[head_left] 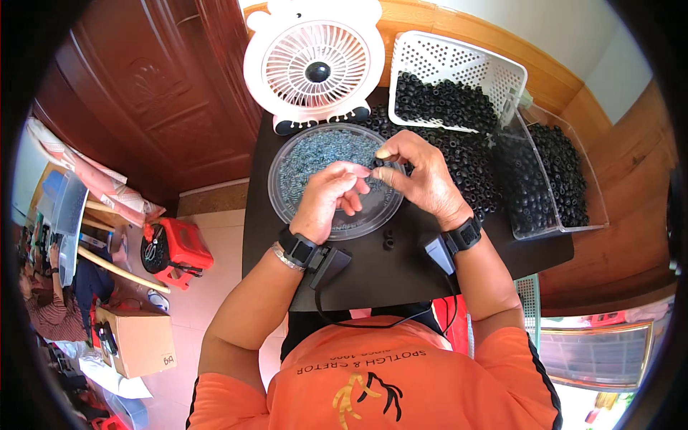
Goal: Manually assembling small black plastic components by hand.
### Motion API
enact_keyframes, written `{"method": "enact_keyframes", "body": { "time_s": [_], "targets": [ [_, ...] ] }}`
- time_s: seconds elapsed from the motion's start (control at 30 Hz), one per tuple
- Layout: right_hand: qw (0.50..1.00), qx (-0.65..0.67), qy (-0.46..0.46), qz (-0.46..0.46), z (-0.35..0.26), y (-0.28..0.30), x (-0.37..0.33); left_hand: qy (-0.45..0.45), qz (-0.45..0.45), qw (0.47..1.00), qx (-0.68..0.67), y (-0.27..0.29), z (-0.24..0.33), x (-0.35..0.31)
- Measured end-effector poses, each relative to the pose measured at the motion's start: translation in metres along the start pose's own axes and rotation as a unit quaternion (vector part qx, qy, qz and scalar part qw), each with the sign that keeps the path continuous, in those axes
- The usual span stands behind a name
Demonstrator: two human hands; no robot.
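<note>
Over a round clear tray (345, 232), my two hands meet at their fingertips. My right hand (424, 178) pinches a small black ring-shaped part (378, 164) between thumb and forefinger. My left hand (328, 195) brings its thumb and forefinger together right beside that part, with the other fingers loosely curled; whatever it may hold is too small to make out. Many tiny bluish see-through pieces (315, 152) cover the tray's far and left portions. Loose black parts (469, 168) lie heaped to the right of my hands, and a few (388, 240) sit nearer me.
A white animal-shaped fan (318, 43) stands behind the tray. Beyond the heap is a tipped white perforated basket (494, 64) of black parts, with a clear bin (562, 229) at the right. The dark table (287, 276) ends near my body. A red stool (188, 247) stands left.
</note>
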State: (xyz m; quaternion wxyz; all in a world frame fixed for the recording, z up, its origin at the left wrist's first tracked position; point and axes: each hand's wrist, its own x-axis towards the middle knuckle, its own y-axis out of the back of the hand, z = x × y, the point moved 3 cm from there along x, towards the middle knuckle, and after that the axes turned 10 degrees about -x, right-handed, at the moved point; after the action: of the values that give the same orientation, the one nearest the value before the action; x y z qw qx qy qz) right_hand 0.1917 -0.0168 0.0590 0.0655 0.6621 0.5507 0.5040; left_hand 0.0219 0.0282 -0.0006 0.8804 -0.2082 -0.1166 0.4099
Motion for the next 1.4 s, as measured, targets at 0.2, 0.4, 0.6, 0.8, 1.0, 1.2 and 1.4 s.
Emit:
{"method": "enact_keyframes", "body": {
  "time_s": [0.2, 0.4, 0.6, 0.8, 1.0, 1.2, 1.4],
  "targets": [
    [0.998, 0.014, 0.057, 0.007, -0.007, -0.006, 0.0, 0.011, -0.01, 1.0, -0.02, -0.006, -0.002, 0.0],
    [0.995, -0.004, 0.098, 0.007, -0.012, -0.011, 0.0, 0.015, -0.031, 0.998, -0.045, -0.004, -0.007, 0.0],
    [0.994, -0.006, 0.103, 0.022, -0.021, -0.013, -0.002, 0.004, -0.032, 0.998, -0.054, -0.004, -0.006, -0.001],
    [0.994, -0.015, 0.111, 0.006, -0.016, -0.013, -0.003, 0.011, -0.033, 0.996, -0.076, -0.002, -0.009, 0.0],
    [0.991, -0.004, 0.133, -0.016, -0.013, -0.014, -0.001, 0.007, -0.016, 0.999, -0.048, -0.002, -0.008, 0.002],
    [0.991, 0.009, 0.134, -0.022, -0.012, -0.015, -0.001, 0.009, 0.002, 1.0, 0.003, 0.004, 0.0, 0.003],
    [0.994, -0.08, 0.069, -0.009, 0.001, -0.016, -0.005, -0.081, 0.093, 0.991, -0.05, 0.027, 0.018, 0.003]
  ]
}}
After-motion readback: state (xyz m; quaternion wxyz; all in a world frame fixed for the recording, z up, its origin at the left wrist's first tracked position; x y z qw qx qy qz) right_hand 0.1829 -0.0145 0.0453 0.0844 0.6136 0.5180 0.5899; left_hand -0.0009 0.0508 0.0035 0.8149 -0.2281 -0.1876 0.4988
